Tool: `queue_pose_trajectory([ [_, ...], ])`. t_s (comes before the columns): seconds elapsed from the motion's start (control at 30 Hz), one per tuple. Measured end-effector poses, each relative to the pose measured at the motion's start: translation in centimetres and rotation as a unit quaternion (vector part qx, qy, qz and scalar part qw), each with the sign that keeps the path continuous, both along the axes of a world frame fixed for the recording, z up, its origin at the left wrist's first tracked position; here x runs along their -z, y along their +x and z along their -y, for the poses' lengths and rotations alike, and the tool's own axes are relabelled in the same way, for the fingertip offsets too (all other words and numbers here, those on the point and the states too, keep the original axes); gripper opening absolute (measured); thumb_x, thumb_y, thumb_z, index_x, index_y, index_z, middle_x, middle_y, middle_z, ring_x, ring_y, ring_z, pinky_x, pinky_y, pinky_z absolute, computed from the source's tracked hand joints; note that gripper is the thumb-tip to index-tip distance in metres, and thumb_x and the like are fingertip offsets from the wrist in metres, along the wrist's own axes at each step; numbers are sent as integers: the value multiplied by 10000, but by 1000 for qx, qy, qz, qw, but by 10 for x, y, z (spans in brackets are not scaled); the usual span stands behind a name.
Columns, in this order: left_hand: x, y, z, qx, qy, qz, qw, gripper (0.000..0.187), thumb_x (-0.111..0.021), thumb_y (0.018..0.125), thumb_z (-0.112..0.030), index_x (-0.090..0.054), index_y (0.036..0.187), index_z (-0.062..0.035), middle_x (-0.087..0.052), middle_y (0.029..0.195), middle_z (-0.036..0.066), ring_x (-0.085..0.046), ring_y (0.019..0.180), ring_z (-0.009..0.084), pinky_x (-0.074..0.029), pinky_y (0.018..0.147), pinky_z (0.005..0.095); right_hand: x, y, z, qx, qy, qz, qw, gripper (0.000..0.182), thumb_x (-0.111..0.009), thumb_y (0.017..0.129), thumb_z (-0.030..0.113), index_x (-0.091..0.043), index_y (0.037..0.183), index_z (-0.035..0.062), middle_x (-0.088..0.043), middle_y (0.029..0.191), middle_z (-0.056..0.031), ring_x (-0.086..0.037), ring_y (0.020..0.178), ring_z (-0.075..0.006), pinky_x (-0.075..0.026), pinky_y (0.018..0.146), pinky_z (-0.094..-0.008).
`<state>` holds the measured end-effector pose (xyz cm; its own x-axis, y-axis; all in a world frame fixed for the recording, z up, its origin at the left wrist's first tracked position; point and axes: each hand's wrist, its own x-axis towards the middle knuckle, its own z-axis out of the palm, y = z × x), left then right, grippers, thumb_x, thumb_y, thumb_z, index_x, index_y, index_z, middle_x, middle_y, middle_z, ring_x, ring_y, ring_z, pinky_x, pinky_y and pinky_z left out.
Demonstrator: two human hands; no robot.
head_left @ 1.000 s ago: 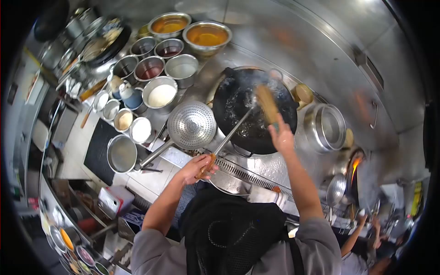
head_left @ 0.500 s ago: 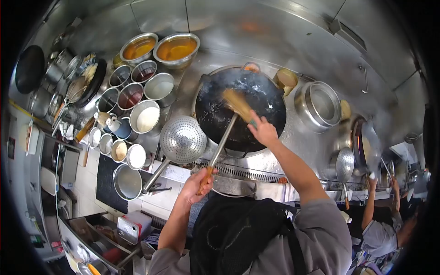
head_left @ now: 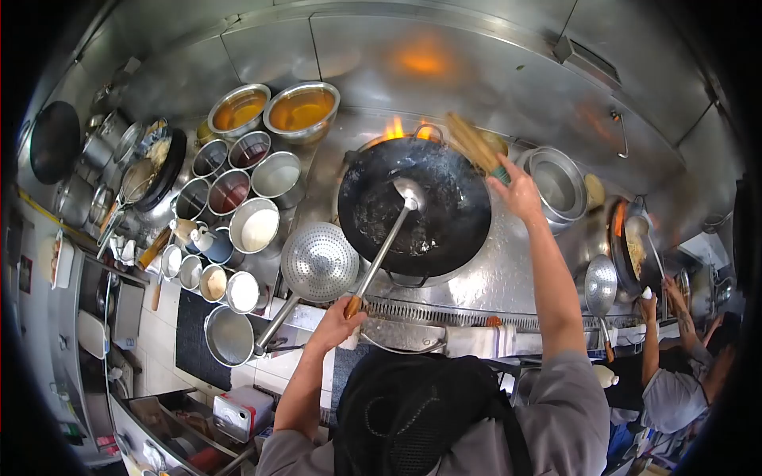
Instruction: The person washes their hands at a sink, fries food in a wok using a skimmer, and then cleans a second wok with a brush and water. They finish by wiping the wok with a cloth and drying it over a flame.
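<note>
Left hand: the left hand (head_left: pixel 336 327) is low in front of the body, off the near edge of the range; its fingers are curled closed around the wooden end of the ladle (head_left: pixel 389 244).
Left arm: bent at the elbow, the forearm slanting up and inward from the grey sleeve.
Ladle: its handle slants up and away to the right, across the near rim of the wok (head_left: pixel 460 222); its metal bowl is inside the wok, left of the right hand.
Right hand: the right hand (head_left: pixel 517 190) is beyond the wok's right rim, with fingers wrapped about the green-banded end of the bamboo brush (head_left: pixel 470 143); how tightly they press cannot be told.
Right arm: reaching forward nearly straight, leaning slightly left toward the hand.
Bamboo brush: lifted, its split tips pointing up and left by the wok's far right side, in front of a tan container (head_left: pixel 499 143).
Wok: dark and wet inside, on the burner, with flames (head_left: pixel 394 128) behind its far rim.
Beside the wok: a perforated strainer (head_left: pixel 320 262) on the left, nested metal pots (head_left: pixel 556 186) on the right.
</note>
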<state>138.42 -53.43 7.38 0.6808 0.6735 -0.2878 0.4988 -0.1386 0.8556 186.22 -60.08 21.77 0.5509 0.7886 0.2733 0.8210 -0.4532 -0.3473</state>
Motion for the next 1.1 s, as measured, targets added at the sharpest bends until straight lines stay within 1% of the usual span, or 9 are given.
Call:
queue_pose_trajectory([
  [0.1, 10, -5, 2, -38, -205, 113, 971, 358, -736, 906, -188, -574, 1190, -42, -518, 743, -26, -457, 538, 60, -377, 453, 244, 3, 8, -4, -2, 170, 33, 985, 697, -757, 847, 354, -470, 1471, 238, -674, 1102, -217, -669, 981, -407, -540, 870, -485],
  [0.2, 13, -15, 5, -35, -208, 145, 967, 348, -749, 891, -145, -576, 1178, -52, -507, 752, -38, -447, 565, 44, -370, 472, 226, -6, 4, 2, -101, -215, 127, 963, 742, -762, 821, 295, -421, 1479, 304, -658, 1137, -169, -673, 1007, -378, -549, 868, -472],
  [0.3, 32, -32, -2, -30, -146, 163, 975, 420, -767, 874, -128, -576, 1235, -30, -574, 859, -23, -528, 709, 64, -454, 605, 222, -37, 30, 1, -105, -303, 236, 917, 717, -768, 812, 281, -456, 1456, 319, -657, 1136, -129, -679, 1010, -342, -553, 867, -461],
  [0.37, 40, -42, -4, -70, 43, 142, 986, 508, -770, 871, -130, -560, 1317, -9, -630, 998, 8, -586, 844, 113, -506, 756, 251, -95, 16, 6, -86, -278, 232, 928, 713, -767, 814, 248, -464, 1456, 314, -655, 1156, -102, -681, 1008, -319, -555, 863, -453],
  [0.53, 16, -59, -7, -106, 75, 89, 988, 501, -771, 859, -136, -591, 1319, -51, -707, 1119, 121, -663, 965, 149, -534, 856, 309, -172, -16, 12, -35, 8, 144, 989, 676, -771, 808, 216, -509, 1428, 279, -664, 1121, -126, -675, 997, -325, -547, 870, -466],
  [0.77, 20, -49, 12, -63, 31, 109, 991, 553, -764, 875, -150, -533, 1362, -23, -676, 1094, 100, -624, 961, 142, -513, 860, 290, -76, 8, 32, -146, -316, 231, 909, 690, -775, 824, 301, -490, 1448, 232, -658, 1124, -162, -684, 938, -351, -561, 801, -478],
  [0.93, -1, -11, 37, -59, -162, 148, 974, 413, -709, 928, -151, -529, 1272, -10, -576, 858, 24, -538, 694, 94, -460, 604, 250, 25, -85, 59, -22, 15, 138, 990, 743, -775, 810, 302, -446, 1474, 253, -639, 1032, -138, -679, 853, -344, -569, 691, -472],
  [1.0, -19, -2, 46, -63, -294, 209, 931, 274, -678, 943, -115, -526, 1161, -49, -402, 690, -58, -342, 493, 29, -262, 416, 203, 50, -129, 67, -180, -99, 170, 964, 760, -770, 806, 314, -428, 1484, 278, -577, 969, -124, -666, 784, -316, -574, 669, -443],
  [1.1, -14, -12, 46, -26, -271, 139, 952, 351, -692, 926, -97, -538, 1233, -28, -557, 802, 0, -504, 576, 86, -421, 497, 266, 92, -127, 50, -122, -115, 200, 965, 759, -728, 849, 346, -369, 1517, 304, -561, 1005, -116, -656, 780, -296, -578, 700, -448],
])
